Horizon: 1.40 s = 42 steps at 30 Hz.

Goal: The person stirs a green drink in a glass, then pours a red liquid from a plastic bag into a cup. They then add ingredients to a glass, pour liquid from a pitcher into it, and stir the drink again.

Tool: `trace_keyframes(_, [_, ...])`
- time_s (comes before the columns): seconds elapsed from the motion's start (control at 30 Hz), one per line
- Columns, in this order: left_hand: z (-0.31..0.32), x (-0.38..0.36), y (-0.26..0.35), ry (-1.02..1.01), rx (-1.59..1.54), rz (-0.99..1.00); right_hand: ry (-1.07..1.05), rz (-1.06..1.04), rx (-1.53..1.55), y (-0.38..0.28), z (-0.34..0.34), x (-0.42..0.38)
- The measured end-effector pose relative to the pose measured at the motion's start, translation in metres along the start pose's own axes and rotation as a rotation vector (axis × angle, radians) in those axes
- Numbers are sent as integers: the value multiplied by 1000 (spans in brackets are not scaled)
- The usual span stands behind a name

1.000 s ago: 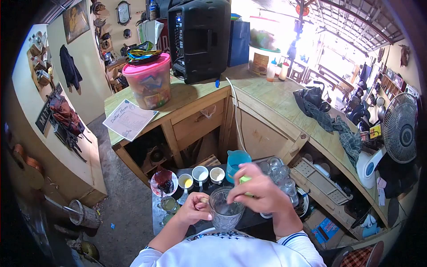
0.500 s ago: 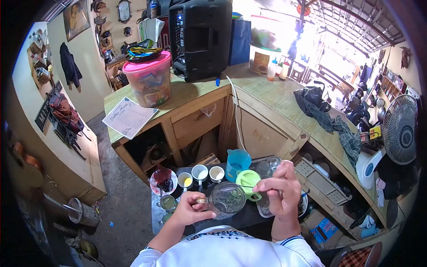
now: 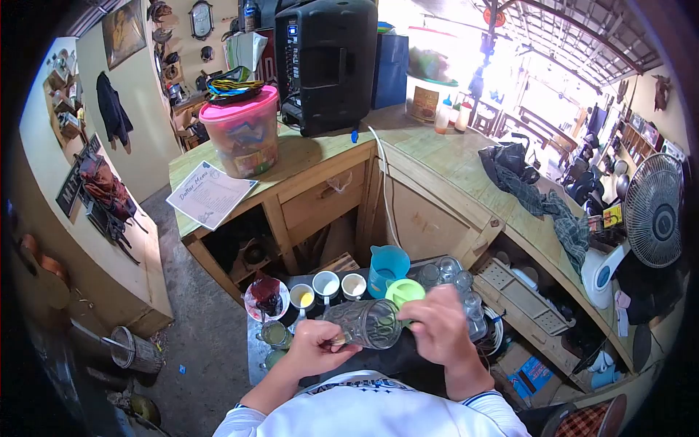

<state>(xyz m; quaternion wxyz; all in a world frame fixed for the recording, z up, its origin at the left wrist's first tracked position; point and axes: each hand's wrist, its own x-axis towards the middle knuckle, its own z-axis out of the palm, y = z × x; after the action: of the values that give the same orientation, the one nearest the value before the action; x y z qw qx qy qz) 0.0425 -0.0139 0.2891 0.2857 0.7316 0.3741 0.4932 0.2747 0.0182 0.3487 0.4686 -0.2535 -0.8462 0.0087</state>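
My left hand (image 3: pixel 314 348) is closed around the handle of a clear glass mug (image 3: pixel 362 324), which is tipped so that its mouth faces right. Close beside that mouth is my right hand (image 3: pixel 442 325), its fingers pinched on a thin-handled utensil that they mostly hide. Behind the mug stand a light green lid or lidded jug (image 3: pixel 405 291) and a translucent blue jug (image 3: pixel 386 272). White cups sit to the left: one (image 3: pixel 301 296) with something yellow in it, another (image 3: pixel 326 284) with white contents, and a third (image 3: pixel 354 287) with pale contents.
A plate with a dark red bag (image 3: pixel 268 297) and a glass mug of greenish contents (image 3: pixel 276 333) are at the low table's left. Several clear glasses (image 3: pixel 455 277) stand at its right. Beyond are a wooden counter (image 3: pixel 429 156), a speaker (image 3: pixel 328 69), a pink-lidded tub (image 3: pixel 240 138) and a fan (image 3: pixel 659 211).
The mug has tipped further onto its side, its mouth turning right. My right hand has moved lower and left towards the rim, and the thin utensil is now mostly hidden.
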Motion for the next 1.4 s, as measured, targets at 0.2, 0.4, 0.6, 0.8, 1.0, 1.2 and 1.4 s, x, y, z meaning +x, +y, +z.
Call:
trace_keyframes(0.2, [1, 1, -4, 31, 117, 158, 30, 90, 20, -6, 4, -9])
trace_keyframes(0.4, [3, 3, -11, 83, 204, 302, 170, 259, 350, -3, -11, -33])
trace_keyframes(0.6, [1, 4, -13, 116, 319, 412, 41, 273, 422, -6, 14, -28])
trace_keyframes(0.8, [2, 3, -14, 119, 449, 447, 149, 638, 715, -18, 26, -39])
trace_keyframes(1.0, [4, 2, -16, 153, 496, 465, 416, 994, 1118, -5, 27, -49])
trace_keyframes(1.2, [2, 4, -14, 164, 517, 455, 180, 984, 1313, -1, 30, -57])
trace_keyframes(1.4, [8, 2, -15, 191, 492, 476, 83, 948, 1269, -5, 38, -58])
